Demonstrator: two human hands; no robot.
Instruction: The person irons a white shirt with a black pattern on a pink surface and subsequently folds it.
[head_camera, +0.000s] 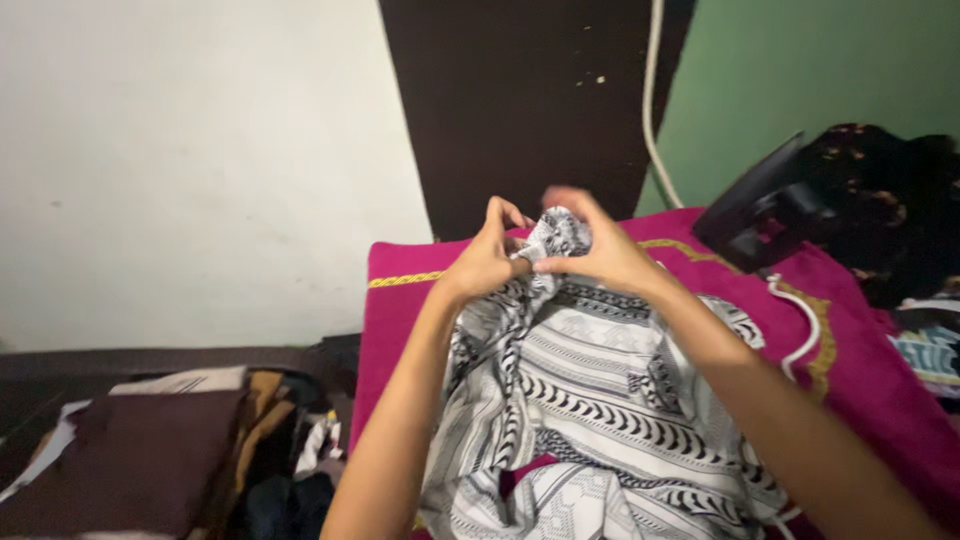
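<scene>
Our forearms reach over a black-and-white patterned cloth (600, 400) on a magenta surface (400, 300); left hand (487, 258) and right hand (598, 247) both pinch its bunched top edge.

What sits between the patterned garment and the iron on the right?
In the head view, bare magenta cloth with gold trim and the iron's white cord lie between the garment and the iron.

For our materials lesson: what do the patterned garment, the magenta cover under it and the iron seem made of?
Patterned garment: thin woven cloth, matte; it drapes and bunches.
Magenta cover: thicker fabric, probably plush, with gold trim.
Iron: likely dark plastic, slightly glossy; soleplate hidden.
</scene>
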